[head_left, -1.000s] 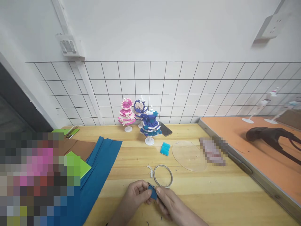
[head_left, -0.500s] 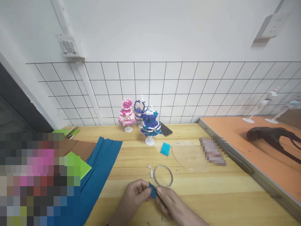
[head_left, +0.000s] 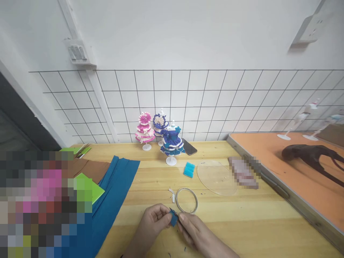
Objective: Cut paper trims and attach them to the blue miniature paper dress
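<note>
My left hand pinches a small piece of blue fabric between thumb and fingers. From the other side, my right hand is closed around small dark scissors, their pointed blades at the fabric's upper edge. Most of the handle is hidden in the palm. Just beyond both hands lie a round embroidery-style hoop and thin white strips. Tiny blue scraps are on the wooden table close to my right wrist.
Small dress stands in ruffled blue and pink stand at the back, beside a phone. A turquoise packet and clear disc lie mid-table. Blue cloth covers the left; an orange raised surface borders the right.
The scissors' blades have shifted slightly against the blue fabric, which has turned a little. Both hands stay in nearly the same place.
</note>
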`<action>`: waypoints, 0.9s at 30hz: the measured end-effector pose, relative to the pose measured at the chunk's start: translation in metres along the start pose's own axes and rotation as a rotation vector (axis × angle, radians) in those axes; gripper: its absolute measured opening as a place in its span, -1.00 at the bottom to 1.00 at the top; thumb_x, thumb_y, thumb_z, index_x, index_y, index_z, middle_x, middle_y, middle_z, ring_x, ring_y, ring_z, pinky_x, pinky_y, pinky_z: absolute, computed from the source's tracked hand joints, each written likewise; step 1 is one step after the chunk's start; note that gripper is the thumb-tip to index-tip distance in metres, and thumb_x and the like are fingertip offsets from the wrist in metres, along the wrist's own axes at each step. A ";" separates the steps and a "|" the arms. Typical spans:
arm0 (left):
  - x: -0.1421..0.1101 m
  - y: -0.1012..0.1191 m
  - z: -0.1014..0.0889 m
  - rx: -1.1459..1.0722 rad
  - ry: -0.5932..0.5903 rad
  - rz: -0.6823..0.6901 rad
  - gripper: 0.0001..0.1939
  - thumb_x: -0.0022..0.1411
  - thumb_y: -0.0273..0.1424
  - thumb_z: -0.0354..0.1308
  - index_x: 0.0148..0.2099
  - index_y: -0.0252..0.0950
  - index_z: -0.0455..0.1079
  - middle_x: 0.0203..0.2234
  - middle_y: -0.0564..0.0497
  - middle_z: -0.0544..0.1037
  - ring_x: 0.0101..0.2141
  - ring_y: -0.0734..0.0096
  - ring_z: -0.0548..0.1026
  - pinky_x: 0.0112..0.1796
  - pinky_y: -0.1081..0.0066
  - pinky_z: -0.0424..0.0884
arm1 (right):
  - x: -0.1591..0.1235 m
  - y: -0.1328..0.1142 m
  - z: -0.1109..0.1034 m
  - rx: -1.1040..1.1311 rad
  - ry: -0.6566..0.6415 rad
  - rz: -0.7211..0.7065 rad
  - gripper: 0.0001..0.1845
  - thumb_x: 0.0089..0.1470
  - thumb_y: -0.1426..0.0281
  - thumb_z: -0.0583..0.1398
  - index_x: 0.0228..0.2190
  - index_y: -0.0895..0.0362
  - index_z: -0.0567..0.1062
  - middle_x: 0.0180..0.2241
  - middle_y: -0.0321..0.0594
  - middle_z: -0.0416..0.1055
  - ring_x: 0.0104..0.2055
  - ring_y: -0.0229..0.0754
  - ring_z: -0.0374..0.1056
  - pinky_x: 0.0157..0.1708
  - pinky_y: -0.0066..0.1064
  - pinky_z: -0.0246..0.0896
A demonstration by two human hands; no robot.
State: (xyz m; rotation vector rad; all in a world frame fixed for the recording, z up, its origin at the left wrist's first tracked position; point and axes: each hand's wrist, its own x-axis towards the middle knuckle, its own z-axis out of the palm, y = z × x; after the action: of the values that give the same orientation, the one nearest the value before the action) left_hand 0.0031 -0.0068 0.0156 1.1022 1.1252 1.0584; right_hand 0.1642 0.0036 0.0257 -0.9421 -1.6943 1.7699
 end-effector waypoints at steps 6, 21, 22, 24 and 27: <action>0.001 -0.001 0.000 -0.010 0.003 0.007 -0.83 -0.01 -0.34 0.17 -0.51 -0.36 0.36 -0.63 0.05 0.44 -0.52 0.48 0.34 -0.45 0.48 0.26 | -0.001 -0.001 0.000 -0.028 -0.002 0.009 -0.54 0.13 0.07 -0.15 -0.60 0.13 0.14 -0.66 -0.43 -0.01 -0.62 -0.38 -0.12 -0.62 -0.49 -0.21; 0.000 0.001 0.000 -0.027 -0.034 -0.011 -0.85 0.00 -0.38 0.15 -0.51 -0.37 0.36 -0.63 0.05 0.45 -0.53 0.49 0.35 -0.45 0.49 0.26 | 0.000 0.008 -0.002 -0.025 -0.028 0.044 -0.53 0.15 0.07 -0.18 -0.58 0.12 0.18 -0.74 -0.49 -0.07 -0.69 -0.39 -0.17 -0.70 -0.53 -0.26; 0.000 0.001 0.000 -0.020 -0.039 -0.013 -0.86 -0.01 -0.39 0.15 -0.52 -0.37 0.36 -0.63 0.05 0.45 -0.53 0.49 0.35 -0.46 0.49 0.25 | 0.000 0.009 -0.002 -0.027 -0.029 0.045 -0.53 0.15 0.07 -0.18 -0.59 0.12 0.17 -0.74 -0.49 -0.07 -0.70 -0.39 -0.18 -0.70 -0.53 -0.26; -0.001 0.002 0.001 -0.006 -0.046 -0.015 -0.86 -0.01 -0.40 0.15 -0.54 -0.37 0.35 -0.64 0.04 0.46 -0.54 0.49 0.36 -0.46 0.49 0.25 | 0.000 0.008 0.000 -0.035 -0.023 0.042 -0.52 0.14 0.06 -0.18 -0.61 0.12 0.15 -0.75 -0.49 -0.07 -0.69 -0.39 -0.17 -0.69 -0.53 -0.25; -0.001 0.003 0.001 0.001 -0.053 -0.030 -0.87 -0.02 -0.43 0.14 -0.55 -0.36 0.34 -0.65 0.05 0.45 -0.55 0.49 0.36 -0.46 0.49 0.25 | 0.000 0.007 0.001 -0.052 -0.016 0.026 -0.51 0.13 0.05 -0.18 -0.62 0.12 0.14 -0.73 -0.47 -0.05 -0.68 -0.39 -0.14 -0.68 -0.53 -0.22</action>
State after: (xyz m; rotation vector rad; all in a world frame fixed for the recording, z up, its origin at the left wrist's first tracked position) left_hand 0.0042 -0.0071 0.0186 1.1052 1.0970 0.9999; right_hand 0.1641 0.0024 0.0189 -0.9799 -1.7535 1.7619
